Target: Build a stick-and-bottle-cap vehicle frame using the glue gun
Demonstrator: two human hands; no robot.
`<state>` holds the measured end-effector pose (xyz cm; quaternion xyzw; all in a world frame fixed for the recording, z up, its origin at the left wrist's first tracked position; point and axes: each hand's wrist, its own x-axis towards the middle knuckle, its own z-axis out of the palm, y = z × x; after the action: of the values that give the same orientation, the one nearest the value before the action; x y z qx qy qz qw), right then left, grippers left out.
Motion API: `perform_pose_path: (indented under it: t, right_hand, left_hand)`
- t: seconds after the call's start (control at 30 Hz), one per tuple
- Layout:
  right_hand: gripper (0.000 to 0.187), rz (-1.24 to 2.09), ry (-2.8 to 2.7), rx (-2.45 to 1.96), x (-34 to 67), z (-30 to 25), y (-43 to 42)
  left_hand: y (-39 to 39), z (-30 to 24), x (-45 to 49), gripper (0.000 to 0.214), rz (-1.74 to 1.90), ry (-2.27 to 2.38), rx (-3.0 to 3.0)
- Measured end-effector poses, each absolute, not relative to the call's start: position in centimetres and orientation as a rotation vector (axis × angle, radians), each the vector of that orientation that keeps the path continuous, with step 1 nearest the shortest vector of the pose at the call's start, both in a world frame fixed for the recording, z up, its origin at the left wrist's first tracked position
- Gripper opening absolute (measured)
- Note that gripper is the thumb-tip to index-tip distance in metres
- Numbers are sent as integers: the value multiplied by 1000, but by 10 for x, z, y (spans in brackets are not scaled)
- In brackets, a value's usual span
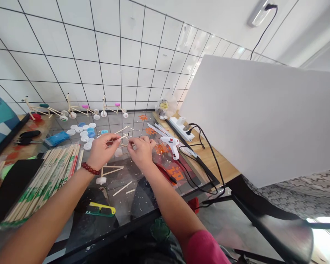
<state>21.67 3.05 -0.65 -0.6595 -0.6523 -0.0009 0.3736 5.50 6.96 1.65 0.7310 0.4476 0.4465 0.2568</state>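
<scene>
Over the dark glass tabletop, my left hand (106, 148) pinches a thin wooden stick (123, 136). Its fingertips are close to those of my right hand (141, 149), which are pressed together on something small I cannot make out. Between and behind my fingers are more thin sticks (122, 129) and a white bottle cap (118, 152), partly hidden. Just below my hands lies a stick frame (112, 168) with a white cap (101, 180). Loose cut sticks (122, 188) rest nearer to me.
Three small stick bicycles (111, 108) stand along the tiled wall. Bottle caps (84, 134) and a blue packet (57, 138) lie left. Bundled chopsticks (48, 178), a yellow-green utility knife (101, 209), a white glue gun (170, 146), red-handled pliers (165, 173) and a corded power strip (181, 128) surround the work.
</scene>
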Motion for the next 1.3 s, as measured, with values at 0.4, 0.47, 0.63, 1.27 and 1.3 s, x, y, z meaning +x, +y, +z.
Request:
perform_pose_path:
  t: [0.4,0.47,0.63,1.27,1.3]
  right_hand:
    - [13,-91,-1751,-1663,221,-2,23]
    - [13,-93,-1751,-1662,222,-1,23]
    - [15,-117,-1769,-1654,224,-4,22]
    - [19,-142,-1830,-1664,225,-6,20]
    - [20,-150,-1836,-1662,225,-7,20]
  left_hand:
    - [69,15,54,32,1160,1263,2076]
    - [69,15,55,32,1164,1244,2099]
    - [69,14,54,30,1155,1247,2098]
    - [70,10,54,27,1163,1238,2156]
    - [70,10,54,27,1161,1239,2156]
